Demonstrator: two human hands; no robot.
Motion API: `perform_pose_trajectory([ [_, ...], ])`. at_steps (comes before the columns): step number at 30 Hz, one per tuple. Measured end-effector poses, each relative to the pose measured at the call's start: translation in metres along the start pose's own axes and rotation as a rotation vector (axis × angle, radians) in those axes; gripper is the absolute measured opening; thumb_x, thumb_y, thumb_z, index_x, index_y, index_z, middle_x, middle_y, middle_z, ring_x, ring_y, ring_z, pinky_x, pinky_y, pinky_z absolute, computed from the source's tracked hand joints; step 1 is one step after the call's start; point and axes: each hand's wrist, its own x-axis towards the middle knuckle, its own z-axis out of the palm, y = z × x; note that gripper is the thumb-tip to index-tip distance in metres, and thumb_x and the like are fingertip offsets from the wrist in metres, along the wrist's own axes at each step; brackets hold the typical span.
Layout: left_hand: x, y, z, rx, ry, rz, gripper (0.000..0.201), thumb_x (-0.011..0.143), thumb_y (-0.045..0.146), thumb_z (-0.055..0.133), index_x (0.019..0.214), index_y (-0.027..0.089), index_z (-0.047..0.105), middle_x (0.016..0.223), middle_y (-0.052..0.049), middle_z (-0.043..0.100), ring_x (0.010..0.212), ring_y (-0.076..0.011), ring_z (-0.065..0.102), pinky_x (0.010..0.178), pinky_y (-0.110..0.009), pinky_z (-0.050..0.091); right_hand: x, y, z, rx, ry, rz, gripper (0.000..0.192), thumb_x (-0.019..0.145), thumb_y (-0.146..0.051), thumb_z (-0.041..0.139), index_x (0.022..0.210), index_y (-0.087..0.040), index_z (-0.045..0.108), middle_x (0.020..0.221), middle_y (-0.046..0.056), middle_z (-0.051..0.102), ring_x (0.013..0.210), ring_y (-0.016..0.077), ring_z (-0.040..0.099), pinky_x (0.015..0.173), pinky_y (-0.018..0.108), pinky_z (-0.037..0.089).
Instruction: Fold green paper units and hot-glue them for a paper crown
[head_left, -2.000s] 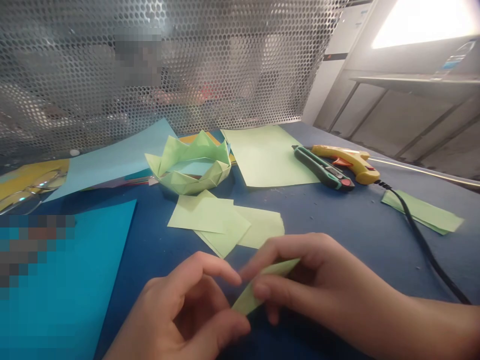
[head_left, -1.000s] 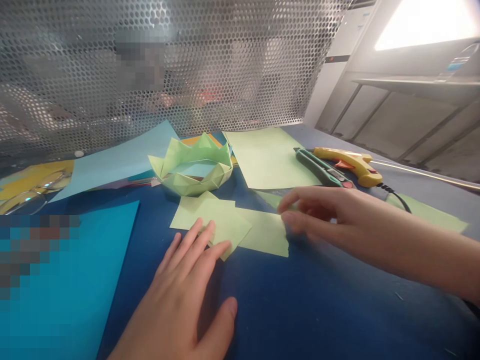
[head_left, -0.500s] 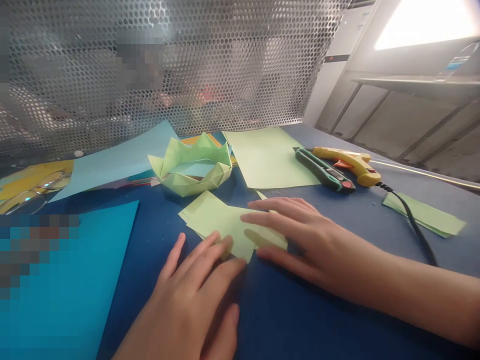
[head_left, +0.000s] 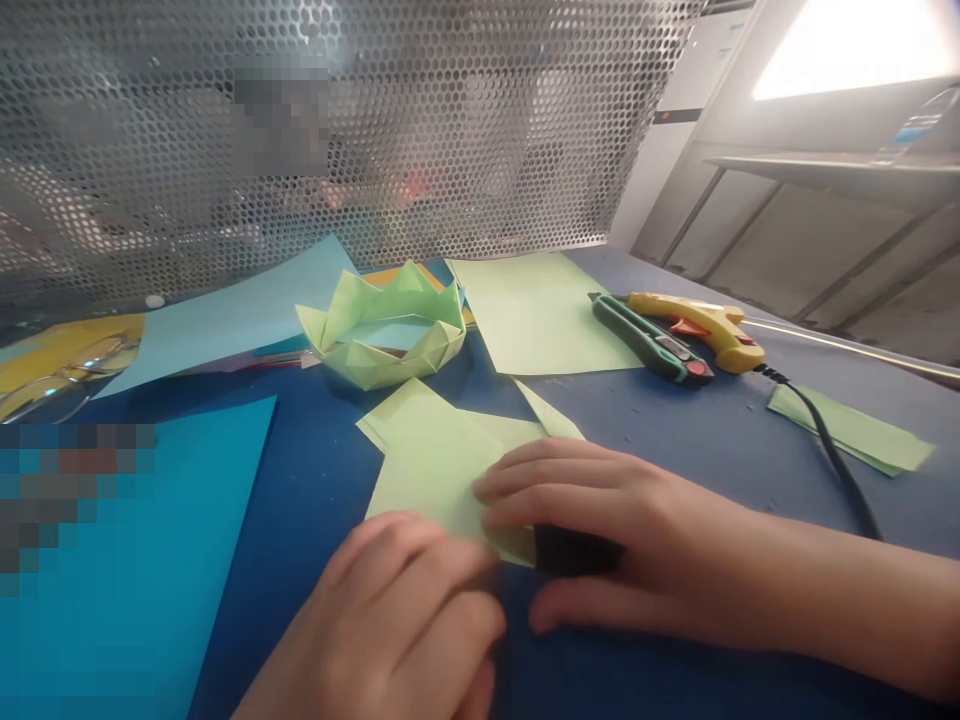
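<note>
Right hand (head_left: 600, 535) is laid flat, fingers extended and spread a little, fingertips (head_left: 491, 488) pressed on the near right corner of the light green paper squares (head_left: 435, 460); nothing is gripped, thumb is stretched along the tabletop (head_left: 675, 420) below. Left hand (head_left: 405, 620) is seen from the back at the near edge, fingers curled loosely, knuckles just at the near edge of the same squares; whether anything is pinched under it cannot be told. The squares are stacked loosely, overlapped and fanned, lying flat on the blue tabletop in the near centre. A narrow green triangular offcut (head_left: 551, 412) pokes out from under them on the far right side.

Just beyond the squares a folded green paper crown-shaped bowl (head_left: 382, 335) is seen, standing upright. A full light green sheet (head_left: 536, 310) lies to its right, flat. Right of that sheet a green utility knife (head_left: 649, 342) and a yellow glue gun (head_left: 701, 325) are laid side by side, nearly touching; the gun's black cord (head_left: 832, 450) runs toward the near right. A green paper strip (head_left: 855, 430) lies under the cord, far right. A teal sheet (head_left: 150, 560) covers the near left; a pale blue sheet (head_left: 232, 315) lies far left. A perforated metal screen (head_left: 337, 130) closes the far side.
</note>
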Motion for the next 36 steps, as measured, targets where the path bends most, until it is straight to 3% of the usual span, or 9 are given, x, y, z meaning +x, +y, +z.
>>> perform_pose_trajectory([
  [4, -0.002, 0.0, 0.005, 0.011, 0.058, -0.111, 0.017, 0.092, 0.017, 0.05, 0.093, 0.03, 0.061, 0.123, 0.006, 0.067, 0.124, -0.0077, 0.056, 0.115, -0.021, 0.032, -0.002, 0.005, 0.005, 0.045, 0.066, -0.034, 0.023, 0.092, -0.026, 0.072, 0.111, -0.014, 0.072, 0.117, 0.01, 0.073, 0.113, 0.0154, 0.065, 0.101, 0.024, 0.05],
  [8, -0.004, -0.002, 0.002, 0.083, -0.02, -0.133, 0.022, 0.091, 0.021, 0.05, 0.108, 0.033, 0.058, 0.139, 0.007, 0.061, 0.139, -0.0053, 0.045, 0.118, -0.021, 0.03, -0.004, 0.008, 0.008, -0.006, 0.126, -0.101, 0.011, 0.092, -0.019, 0.069, 0.101, -0.013, 0.074, 0.114, 0.011, 0.075, 0.114, 0.016, 0.066, 0.1, 0.022, 0.051],
  [12, -0.003, -0.007, -0.004, 0.2, -0.104, -0.042, 0.03, 0.09, 0.025, 0.051, 0.119, 0.031, 0.052, 0.142, 0.008, 0.061, 0.136, -0.0091, 0.051, 0.111, -0.027, 0.043, -0.004, 0.006, 0.004, -0.063, 0.091, -0.187, 0.006, 0.094, -0.014, 0.066, 0.095, -0.013, 0.072, 0.108, 0.01, 0.077, 0.115, 0.018, 0.067, 0.105, 0.025, 0.049],
  [17, 0.0, -0.013, -0.009, 0.254, -0.137, 0.08, 0.033, 0.089, 0.026, 0.055, 0.122, 0.027, 0.052, 0.14, 0.002, 0.062, 0.13, -0.0175, 0.058, 0.1, -0.034, 0.054, -0.001, 0.001, -0.004, -0.045, -0.027, -0.164, 0.014, 0.096, -0.009, 0.056, 0.092, -0.015, 0.068, 0.104, 0.011, 0.077, 0.116, 0.0209, 0.067, 0.103, 0.03, 0.05],
  [23, 0.0, -0.01, -0.01, 0.251, -0.169, 0.031, 0.029, 0.089, 0.03, 0.055, 0.118, 0.029, 0.051, 0.139, 0.004, 0.063, 0.13, -0.0155, 0.058, 0.1, -0.034, 0.052, -0.004, 0.001, -0.002, -0.134, -0.022, -0.178, 0.014, 0.097, -0.009, 0.054, 0.1, -0.015, 0.066, 0.118, 0.011, 0.075, 0.12, 0.0217, 0.065, 0.102, 0.033, 0.049],
  [29, -0.002, -0.005, -0.006, 0.207, -0.157, -0.07, 0.025, 0.093, 0.03, 0.049, 0.117, 0.033, 0.05, 0.14, 0.009, 0.062, 0.133, -0.0103, 0.054, 0.106, -0.034, 0.049, -0.006, 0.003, -0.002, -0.193, 0.0, -0.229, 0.016, 0.099, -0.008, 0.051, 0.103, -0.015, 0.065, 0.12, 0.011, 0.075, 0.124, 0.018, 0.064, 0.104, 0.03, 0.047],
  [36, -0.001, -0.003, -0.005, 0.195, -0.108, -0.073, 0.024, 0.093, 0.026, 0.048, 0.115, 0.032, 0.052, 0.131, 0.009, 0.068, 0.124, -0.0084, 0.061, 0.107, -0.028, 0.049, -0.003, 0.001, -0.011, -0.082, -0.11, -0.179, 0.019, 0.097, -0.006, 0.049, 0.099, -0.015, 0.066, 0.116, 0.01, 0.076, 0.125, 0.0178, 0.062, 0.103, 0.031, 0.045],
])
